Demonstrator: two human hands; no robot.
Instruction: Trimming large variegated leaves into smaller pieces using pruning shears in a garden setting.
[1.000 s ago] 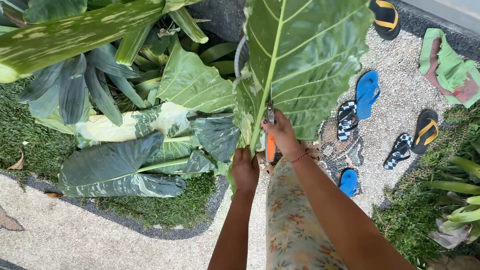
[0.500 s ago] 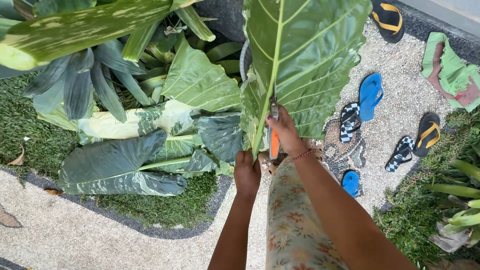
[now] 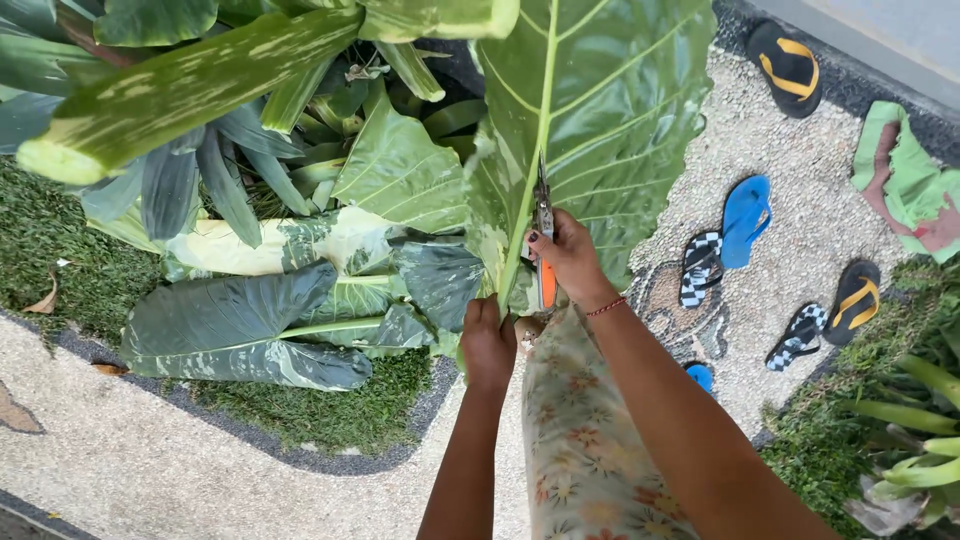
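A very large green leaf (image 3: 600, 110) with pale variegated patches hangs upright in front of me. My left hand (image 3: 488, 342) is closed around the base of its pale midrib stalk (image 3: 515, 250). My right hand (image 3: 567, 255) grips orange-handled shears (image 3: 544, 240), blades pointing up along the midrib on the leaf's surface. A red string bracelet circles my right wrist. My patterned floral garment (image 3: 580, 430) shows below the hands.
Cut variegated leaves (image 3: 260, 320) lie on the grass at left. A thick green stalk (image 3: 180, 90) crosses the upper left. Several sandals (image 3: 745, 220) are scattered on the pebble paving at right. A green cloth (image 3: 900, 180) lies at far right. A pebble path curves below.
The shears in my right hand have moved upward along the midrib. The view shifted slightly, so the sandals sit lower in the frame.
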